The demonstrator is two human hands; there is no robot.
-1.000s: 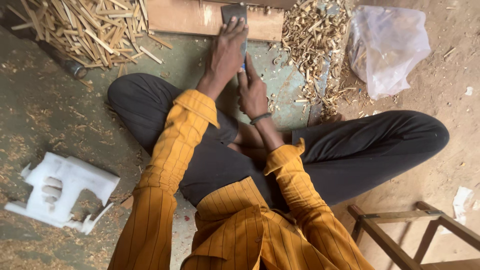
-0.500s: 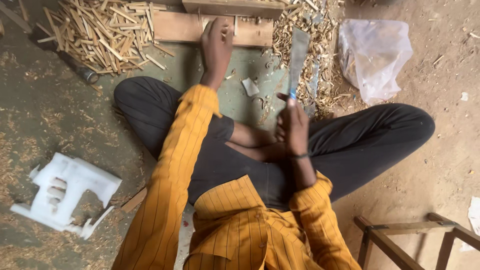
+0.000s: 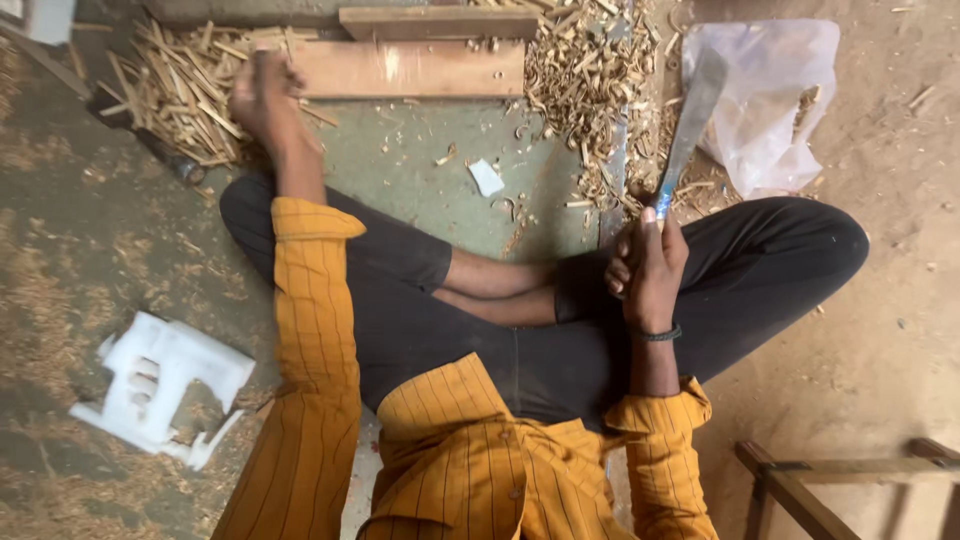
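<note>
White foam block (image 3: 158,388): lies at near left on the dusty floor; irregular outline with moulded recesses, wood dust around it.
Split sticks (image 3: 170,85): loose heap of pale, thin wood strips at far left, on the floor.
Left hand (image 3: 265,98): reaches far left, fingers curled down at the right edge of the stick heap, just beside the left end of the plank; blurred, so whether it grips a stick cannot be told.
Plank (image 3: 410,68): flat, pale brown board lying crosswise at far centre; a second, narrower batten (image 3: 440,22) lies just behind it.
Floor mat (image 3: 450,170): grey-green surface between the plank and the crossed legs, scattered with curls and one small white scrap (image 3: 487,177).
Shavings (image 3: 585,90): dense pile of curled wood chips, far centre-right, spilling toward the right knee.
Right hand (image 3: 648,265): closed tight round the handle of the blade, resting over the right leg.
Blade (image 3: 688,125): long, flat, grey metal, broadening toward a blunt tip; stands tilted, tip pointing far and right, above the shavings.
Plastic bag (image 3: 765,95): translucent white, crumpled, far right, just behind the blade.
Wooden frame (image 3: 840,480): near right corner, on bare sandy ground.
</note>
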